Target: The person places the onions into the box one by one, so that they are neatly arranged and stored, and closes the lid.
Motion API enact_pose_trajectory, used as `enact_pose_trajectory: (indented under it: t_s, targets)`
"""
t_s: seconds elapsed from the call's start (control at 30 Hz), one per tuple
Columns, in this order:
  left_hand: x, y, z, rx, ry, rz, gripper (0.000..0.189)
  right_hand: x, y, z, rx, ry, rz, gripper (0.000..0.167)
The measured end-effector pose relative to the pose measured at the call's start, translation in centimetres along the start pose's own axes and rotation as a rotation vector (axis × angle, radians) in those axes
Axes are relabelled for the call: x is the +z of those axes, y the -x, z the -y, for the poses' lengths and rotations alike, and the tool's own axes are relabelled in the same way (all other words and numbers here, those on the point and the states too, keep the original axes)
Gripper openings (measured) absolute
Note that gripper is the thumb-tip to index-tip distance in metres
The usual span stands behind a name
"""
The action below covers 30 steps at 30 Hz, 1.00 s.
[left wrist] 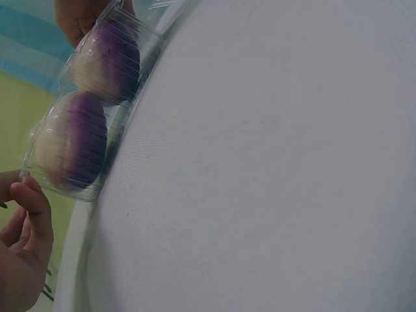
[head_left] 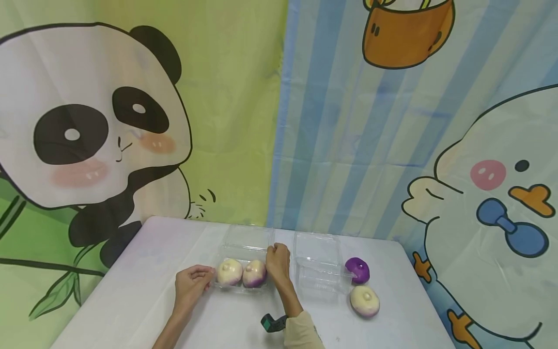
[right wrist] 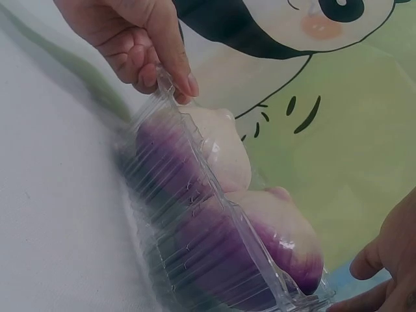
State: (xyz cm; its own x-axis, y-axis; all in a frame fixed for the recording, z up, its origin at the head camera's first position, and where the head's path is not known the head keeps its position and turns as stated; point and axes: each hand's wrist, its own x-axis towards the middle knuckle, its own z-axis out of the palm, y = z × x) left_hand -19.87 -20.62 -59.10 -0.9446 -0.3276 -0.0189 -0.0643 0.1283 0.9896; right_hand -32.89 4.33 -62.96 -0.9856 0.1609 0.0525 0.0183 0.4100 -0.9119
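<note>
Two cream-and-purple turnips (head_left: 229, 272) (head_left: 254, 273) sit side by side in a clear plastic clamshell box (head_left: 240, 289), whose lid (head_left: 248, 237) lies folded back. My left hand (head_left: 192, 286) pinches the box's left rim between thumb and fingers; the right wrist view shows this left hand (right wrist: 140, 39) at the rim from close up. At the box's right side is my right hand (head_left: 278, 264), its fingers bent near the corner by the hinge. In the right wrist view the right hand (right wrist: 387, 263) has a fingertip by the box corner; its grip is partly out of frame.
A second clear clamshell box (head_left: 320, 281) stands with its lid up, right of my right hand. Beyond it are a purple turnip (head_left: 357, 270) and a cream one (head_left: 364, 301) on the white table (head_left: 235, 325). A printed curtain (head_left: 235, 121) hangs behind.
</note>
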Motion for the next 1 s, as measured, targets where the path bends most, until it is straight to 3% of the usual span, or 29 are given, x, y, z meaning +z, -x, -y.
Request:
enact_pose_trajectory:
  t_s: [0.13, 0.37, 0.57, 0.87, 1.0]
  targets:
    - [0.0, 0.0, 0.0, -0.004, 0.009, 0.003, 0.023, 0.1, -0.3, -0.7, -0.015, -0.023, -0.005, 0.042]
    - [0.1, 0.0, -0.1, 0.006, 0.006, 0.003, 0.019, -0.7, 0.6, 1.0, 0.001, -0.029, -0.044, 0.031]
    - [0.2, 0.0, -0.1, 0.005, 0.002, 0.000, 0.017, -0.9, 1.5, 2.2, 0.019, -0.039, -0.098, 0.040]
    - [0.3, 0.1, -0.2, -0.002, 0.013, 0.003, 0.021, -1.9, 2.6, 3.4, -0.097, -0.064, -0.143, 0.031]
    - [0.4, 0.1, -0.4, -0.003, 0.000, -0.001, 0.020, -1.7, 2.2, 3.0, -0.084, -0.051, -0.182, 0.028]
